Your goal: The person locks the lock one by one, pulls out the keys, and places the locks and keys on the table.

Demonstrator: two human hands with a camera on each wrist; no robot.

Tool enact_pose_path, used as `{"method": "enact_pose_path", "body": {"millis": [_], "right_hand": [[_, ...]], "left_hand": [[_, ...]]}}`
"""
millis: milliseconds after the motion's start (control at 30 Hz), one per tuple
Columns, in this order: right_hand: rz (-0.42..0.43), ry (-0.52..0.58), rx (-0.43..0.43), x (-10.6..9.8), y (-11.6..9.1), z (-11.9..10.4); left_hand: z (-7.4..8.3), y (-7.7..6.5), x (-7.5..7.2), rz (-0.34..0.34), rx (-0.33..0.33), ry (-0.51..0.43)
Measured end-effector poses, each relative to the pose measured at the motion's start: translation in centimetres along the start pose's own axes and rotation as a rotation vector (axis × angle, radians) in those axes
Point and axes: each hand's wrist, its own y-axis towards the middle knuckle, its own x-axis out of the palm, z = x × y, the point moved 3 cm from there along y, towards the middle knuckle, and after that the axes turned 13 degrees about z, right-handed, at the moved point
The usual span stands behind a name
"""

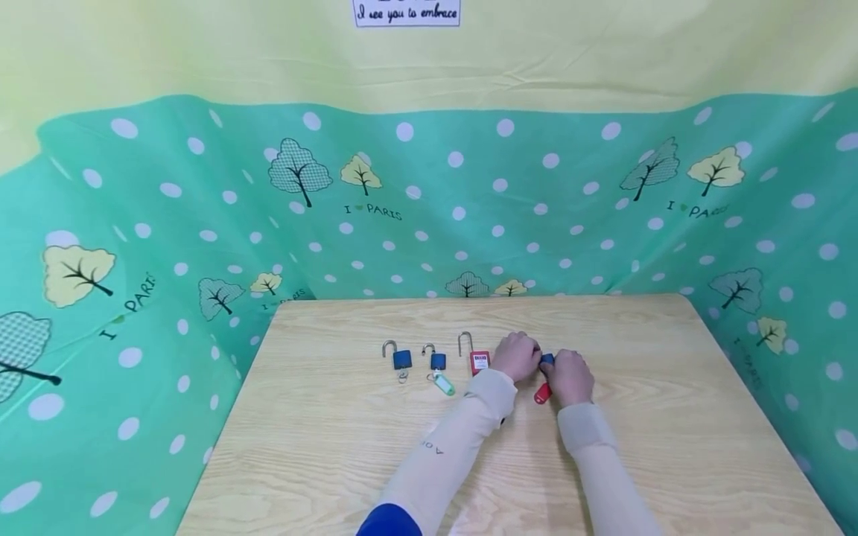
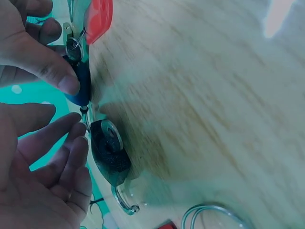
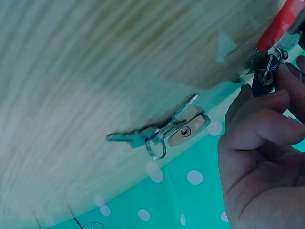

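My right hand (image 1: pixel 571 377) pinches a blue padlock (image 1: pixel 547 359) with thumb and fingers. A key on a ring sits in its bottom, and a red tag (image 1: pixel 542 394) hangs from the ring. Close on its left is my left hand (image 1: pixel 516 358), its fingers (image 2: pixel 71 157) loosely bent, fingertips near the padlock's shackle (image 2: pixel 86 117); whether they touch it I cannot tell. Below those fingers in the left wrist view, a dark padlock (image 2: pixel 107 155) with a ring lies on the wood, its shackle out. The right wrist view shows a brass-bottomed padlock (image 3: pixel 188 133) with a key and ring.
Left of the hands lie a red padlock (image 1: pixel 480 362) with a tall raised shackle, a blue padlock (image 1: pixel 438 361) with a green tag (image 1: pixel 444 384), and another blue padlock (image 1: pixel 402 359). Green dotted cloth (image 1: pixel 429 193) surrounds the wooden table (image 1: pixel 322 447).
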Motion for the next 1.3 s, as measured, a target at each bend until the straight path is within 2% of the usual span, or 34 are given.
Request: {"method": "enact_pose_path", "body": {"millis": [167,267,367,467,567,833,1033,1133,1300], "right_hand": [[-0.004,0.020,0.038,-0.5,-0.3,-0.1],[0.004,0.065,0.079,-1.1,-0.8,-0.2],[0.044,0.141,0.091,-1.7,-1.2,-0.3],[0.075,0.231,0.098,-2.1,-1.6,-0.6],[0.080,0.315,0.106,-2.2,-1.9,-0.6],[0.077,0.422,0.086,-1.6,-2.6,-0.8],[0.033,0.551,0.127,-1.1,-2.7,-0.6],[-0.001,0.605,0.149,-1.0,-2.7,-0.4],[-0.058,0.720,0.188,-0.7,-2.8,0.0]], "left_hand": [[0.1,-0.3,-0.2,-0.028,-0.003,-0.054],[0.1,-0.4,-0.2,-0.017,-0.038,-0.153],[-0.1,-0.5,-0.6,0.060,-0.114,-0.286],[-0.5,-0.6,-1.1,0.155,-0.217,-0.408],[-0.9,-0.9,-1.5,0.198,-0.297,-0.501],[-1.2,-1.2,-1.9,0.151,-0.357,-0.678],[-1.6,-0.7,-1.8,0.090,-0.364,-0.814],[-1.3,-0.5,-2.2,0.067,-0.355,-0.892],[-0.4,-0.5,-2.7,0.038,-0.377,-1.033]]}}
